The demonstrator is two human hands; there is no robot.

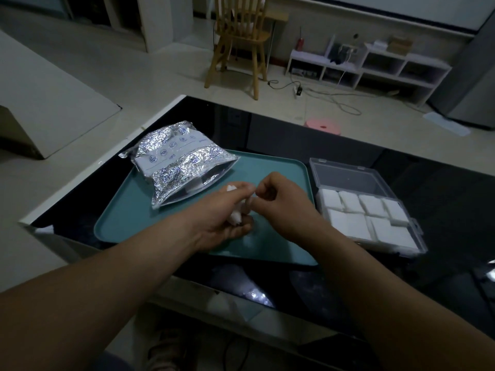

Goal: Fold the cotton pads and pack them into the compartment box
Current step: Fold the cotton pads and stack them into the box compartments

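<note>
Light dim throughout. Pale tiled floor fills the upper half of the frame. Wooden chair at top centre. Low white shelf unit against the wall at upper right, open cubbies, small items on top too dim to identify. Power strip and loose cables on the floor in front of it. Pink stool just beyond the glossy black tabletop.

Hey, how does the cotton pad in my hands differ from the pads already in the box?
The cotton pad in the left hand looks bunched and uneven; the packed pads lie as flat, neat squares. The cotton pad is held over the teal tray; the packed pads rest in the clear compartment box beside it. Both are white.
</note>
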